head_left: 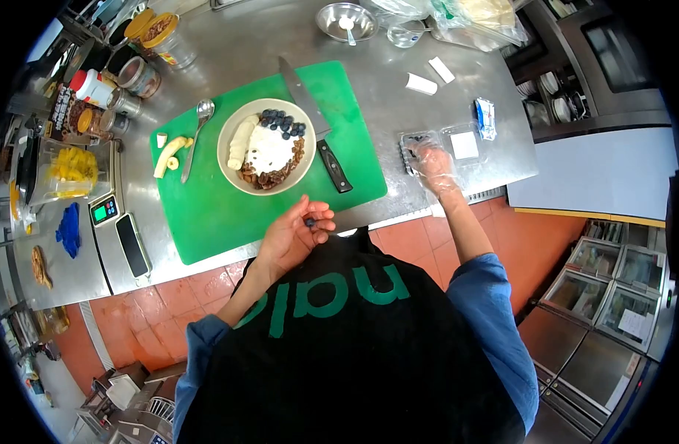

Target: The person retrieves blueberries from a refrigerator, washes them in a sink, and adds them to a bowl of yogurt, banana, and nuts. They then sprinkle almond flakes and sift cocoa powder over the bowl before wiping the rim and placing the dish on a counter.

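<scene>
A bowl [225, 152] on the green cutting board [206, 222] holds banana slices, white cream, blueberries [280, 122] and brown granola. Just below it, my left hand [299, 229] is palm up, its fingers curled around a blueberry [310, 222]. At the right, my right hand [434, 164], in a clear plastic glove, reaches into a clear plastic box [409, 157]; its fingertips are blurred, so what they hold is unclear. A knife [332, 166] lies right of the bowl, a spoon [197, 140] and banana pieces [169, 155] left of it.
An open clear lid [465, 145] and a blue-white packet [485, 118] lie beside the box. A metal bowl [346, 22] stands at the back. Jars [166, 44], a scale [103, 210] and a phone [133, 245] are at the left.
</scene>
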### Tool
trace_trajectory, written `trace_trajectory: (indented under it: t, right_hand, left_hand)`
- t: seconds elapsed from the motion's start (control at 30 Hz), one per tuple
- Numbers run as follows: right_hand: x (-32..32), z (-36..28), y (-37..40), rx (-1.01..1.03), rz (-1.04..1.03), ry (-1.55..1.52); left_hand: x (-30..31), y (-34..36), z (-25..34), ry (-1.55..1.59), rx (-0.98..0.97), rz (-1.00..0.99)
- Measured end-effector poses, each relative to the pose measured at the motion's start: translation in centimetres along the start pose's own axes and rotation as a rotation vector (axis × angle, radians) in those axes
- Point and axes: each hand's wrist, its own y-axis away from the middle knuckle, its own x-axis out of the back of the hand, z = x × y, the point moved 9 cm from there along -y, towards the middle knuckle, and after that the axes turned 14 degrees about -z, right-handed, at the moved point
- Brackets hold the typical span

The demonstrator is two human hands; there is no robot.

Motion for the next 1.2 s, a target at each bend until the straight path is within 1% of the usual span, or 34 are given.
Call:
trace_trajectory:
  t: [0.07,0.1,0.17,0.2,0.27,0.3,0.33,0.37,0.4,0.43,0.47,0.5,0.53,0.57,0.63,0.7,0.73,0.77,0.8,0.87,0.93,0.97,1.03,1.07,1.17,1.2]
  right_hand:
    - [0.0,-0.1,0.1,0.052,0.076,0.015]
    - [-0.6,0.4,-0.1,0.057,0.074,0.016]
    - [-0.6,1.0,-0.4,0.076,0.175,0.046]
    - [-0.8,1.5,-0.4,0.09,0.169,0.046]
    - [0.2,2.2,0.0,0.007,0.179,0.084]
    - [0.5,2.5,0.3,-0.015,0.183,0.045]
    - [-0.2,4.8,0.4,-0.076,0.193,-0.333]
    - [3.0,1.4,1.5,0.06,0.29,-0.105]
    - [4.0,0.8,1.7,-0.032,0.258,-0.18]
    - [4.8,0.0,2.1,0.007,0.333,-0.38]
    - [4.6,-0.5,2.2,0.028,0.307,-0.533]
    - [2.8,-0.1,1.3,0.138,0.308,-0.774]
    - [2.8,-2.4,1.6,0.086,0.215,-1.05]
    - [2.5,-6.1,2.2,0.017,0.107,-1.315]
    - [0.2,-12.0,2.3,-0.006,-0.031,-1.729]
    - [-2.5,-19.4,1.9,0.151,-0.467,-1.98]
    - [-2.2,-22.9,2.3,0.169,-0.489,-1.961]
    - [-1.5,-27.9,3.5,0.202,-0.581,-1.993]
    - [-1.1,-32.5,4.9,0.232,-0.678,-2.021]
    - [-1.3,-39.8,7.1,0.255,-0.768,-1.959]
    - [-2.6,-46.6,8.7,0.287,-0.856,-1.889]
    - [-3.5,-49.9,9.7,0.317,-0.936,-1.891]
    - [-5.1,-56.6,12.2,0.365,-1.129,-1.878]
    - [-5.6,-59.7,13.3,0.361,-1.19,-1.846]
    - [-3.2,-66.8,16.9,0.507,-1.008,-1.69]
    - [-2.6,-69.9,18.4,0.572,-0.99,-1.619]
  left_hand:
    - [0.0,0.2,-0.2,0.01,-0.015,0.011]
    - [0.2,0.2,-0.5,0.014,-0.014,0.013]
    - [0.4,0.4,-0.8,0.023,-0.021,0.022]
    - [0.4,0.6,-1.0,0.035,-0.024,0.017]
    - [0.2,1.2,-0.8,0.054,-0.061,0.026]
    - [0.0,1.8,-0.4,0.027,-0.094,0.063]
    - [0.1,2.5,-0.1,0.002,-0.13,0.103]
    - [0.5,3.2,0.0,0.015,-0.168,0.121]
    - [1.1,3.9,0.0,-0.008,-0.206,0.15]
    - [1.7,4.6,0.1,-0.032,-0.246,0.179]
    - [2.3,5.2,0.0,-0.019,-0.27,0.173]
    - [2.9,6.1,0.1,-0.008,-0.314,0.186]
    - [3.1,7.0,0.0,0.02,-0.315,0.203]
    - [3.4,8.0,-0.2,0.051,-0.31,0.216]
    - [4.3,10.0,-0.1,0.075,-0.354,0.22]
    - [5.4,13.1,0.7,0.114,-0.408,0.247]
    - [6.1,14.8,1.1,0.109,-0.436,0.269]
    - [6.8,16.6,1.5,0.118,-0.465,0.272]
    - [7.5,18.9,2.2,0.13,-0.534,0.251]
    - [9.9,24.1,2.6,0.162,-0.631,0.239]
    - [13.5,29.7,2.6,0.252,-0.725,0.299]
    - [15.1,32.4,2.5,0.271,-0.762,0.305]
    - [18.0,38.7,2.4,0.293,-0.918,0.366]
    - [18.8,41.6,2.6,0.297,-0.963,0.389]
    - [20.6,49.1,1.7,0.354,-1.159,0.41]
    - [21.1,51.1,1.0,0.375,-1.229,0.46]
